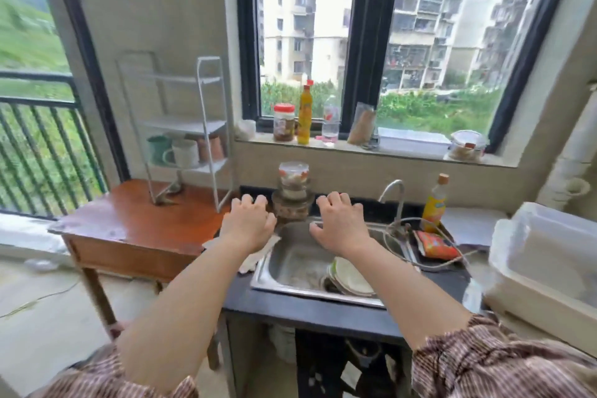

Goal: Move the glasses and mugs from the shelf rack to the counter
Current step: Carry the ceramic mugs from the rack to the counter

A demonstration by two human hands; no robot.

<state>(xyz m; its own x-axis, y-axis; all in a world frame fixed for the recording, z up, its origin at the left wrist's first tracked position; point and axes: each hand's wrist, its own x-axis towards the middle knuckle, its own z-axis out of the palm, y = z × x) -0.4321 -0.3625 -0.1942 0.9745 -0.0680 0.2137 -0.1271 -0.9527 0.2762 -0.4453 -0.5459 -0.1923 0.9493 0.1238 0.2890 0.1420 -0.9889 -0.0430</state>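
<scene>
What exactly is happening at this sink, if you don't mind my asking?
A person holds both hands out empty, the left hand and right hand hovering over the sink. The mugs and cups are on the lowest tier of the white shelf rack, which stands on the wooden table. Nothing has been picked up yet.

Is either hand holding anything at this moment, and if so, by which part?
Nothing is held. The left hand and right hand are both empty, fingers spread above the sink. The mugs sit untouched on the shelf rack.
</scene>
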